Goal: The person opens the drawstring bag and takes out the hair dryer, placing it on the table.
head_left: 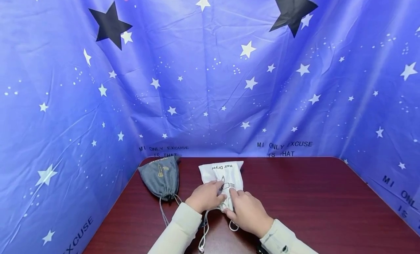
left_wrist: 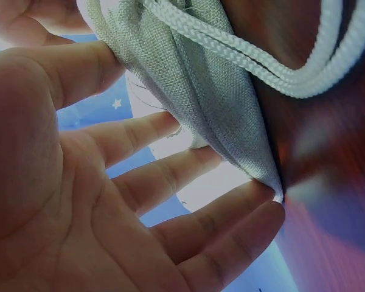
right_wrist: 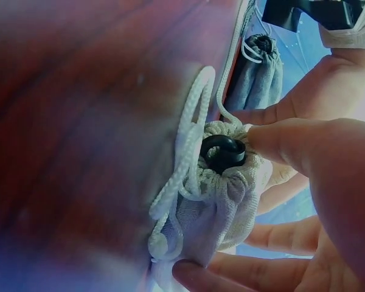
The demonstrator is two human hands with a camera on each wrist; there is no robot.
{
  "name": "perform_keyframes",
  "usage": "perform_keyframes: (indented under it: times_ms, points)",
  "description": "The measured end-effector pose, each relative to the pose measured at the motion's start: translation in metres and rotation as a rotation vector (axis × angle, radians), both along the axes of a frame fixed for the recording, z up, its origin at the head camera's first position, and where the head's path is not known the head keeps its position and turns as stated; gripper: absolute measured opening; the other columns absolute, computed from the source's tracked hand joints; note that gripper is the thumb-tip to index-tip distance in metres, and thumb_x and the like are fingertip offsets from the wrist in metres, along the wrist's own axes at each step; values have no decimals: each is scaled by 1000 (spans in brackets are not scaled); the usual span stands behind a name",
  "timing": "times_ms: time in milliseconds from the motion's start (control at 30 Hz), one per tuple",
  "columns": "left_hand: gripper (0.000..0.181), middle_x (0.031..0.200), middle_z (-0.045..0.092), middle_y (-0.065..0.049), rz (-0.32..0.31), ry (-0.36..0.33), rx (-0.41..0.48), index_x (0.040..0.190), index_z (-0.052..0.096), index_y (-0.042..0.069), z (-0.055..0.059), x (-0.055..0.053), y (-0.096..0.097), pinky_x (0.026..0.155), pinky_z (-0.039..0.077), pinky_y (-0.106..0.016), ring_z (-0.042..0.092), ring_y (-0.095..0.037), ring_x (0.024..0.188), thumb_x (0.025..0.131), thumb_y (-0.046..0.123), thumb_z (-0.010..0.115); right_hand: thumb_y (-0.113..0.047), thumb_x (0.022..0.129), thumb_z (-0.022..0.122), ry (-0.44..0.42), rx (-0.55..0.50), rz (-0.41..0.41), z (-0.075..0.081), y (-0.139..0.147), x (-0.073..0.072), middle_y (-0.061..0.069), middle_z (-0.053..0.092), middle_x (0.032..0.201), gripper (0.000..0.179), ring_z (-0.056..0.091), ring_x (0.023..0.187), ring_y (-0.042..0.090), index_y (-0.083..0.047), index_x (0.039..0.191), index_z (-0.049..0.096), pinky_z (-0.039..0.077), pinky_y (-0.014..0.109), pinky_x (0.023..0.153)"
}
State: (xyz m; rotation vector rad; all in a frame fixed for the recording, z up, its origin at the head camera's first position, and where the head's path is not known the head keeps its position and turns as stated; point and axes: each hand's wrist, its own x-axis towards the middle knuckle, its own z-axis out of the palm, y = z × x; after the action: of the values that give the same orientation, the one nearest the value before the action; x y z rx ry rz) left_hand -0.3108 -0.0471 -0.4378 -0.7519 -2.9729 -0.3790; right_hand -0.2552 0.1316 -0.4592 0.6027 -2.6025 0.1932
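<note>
A white drawstring pouch (head_left: 226,172) printed "Hair Dryer" lies on the table, its gathered mouth toward me. Over its left side rests my left hand (head_left: 206,196), fingers fairly straight against the cloth in the left wrist view. My right hand (head_left: 249,212) touches the right side, thumb by the mouth and the other fingers spread along the fabric (right_wrist: 240,207). A black loop (right_wrist: 222,153) pokes out of the gathered opening. White cords (head_left: 204,234) trail from it onto the table. Whatever fills the pouch is hidden.
Left of the white pouch lies a dark grey drawstring pouch (head_left: 160,179) with a yellow print and grey cords. The table (head_left: 305,199) is dark reddish wood. A blue star-patterned curtain (head_left: 210,101) hangs behind it and along both sides.
</note>
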Motion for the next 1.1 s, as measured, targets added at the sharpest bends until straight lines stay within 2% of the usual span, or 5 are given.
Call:
perform_keyframes:
  times_ms: [233,400,700,933,1100]
  points:
    - [57,145,63,-7,-3,26,-18,148,57,13,0,5,4,107,50,-42,61,-23,132,99,42,62,-44,83,82,31,7,13,1,3,4,8,68,86,62,66,75,26,0,121,61,55,41,64]
    - [57,145,63,-7,5,18,-28,148,57,15,1,8,6,106,51,-42,62,-23,131,99,43,62,-44,83,82,34,10,19,0,6,7,8,69,87,63,67,76,26,0,123,61,55,41,66]
    - [57,147,61,-8,5,11,-47,150,55,16,-2,9,9,106,50,-42,61,-24,133,101,45,59,-43,83,82,39,15,30,1,8,10,8,69,86,61,67,74,26,0,120,61,55,41,65]
    - [58,147,60,-10,2,32,-60,151,53,16,-4,11,12,105,51,-41,61,-25,132,101,44,58,-42,82,83,45,19,27,1,11,12,8,70,87,62,68,77,25,0,122,61,56,42,68]
    - [58,149,59,-9,-4,31,-82,152,51,16,-4,12,13,103,53,-42,62,-25,131,102,44,58,-41,82,82,34,17,24,1,10,14,7,69,84,61,68,74,26,1,121,61,55,41,65]
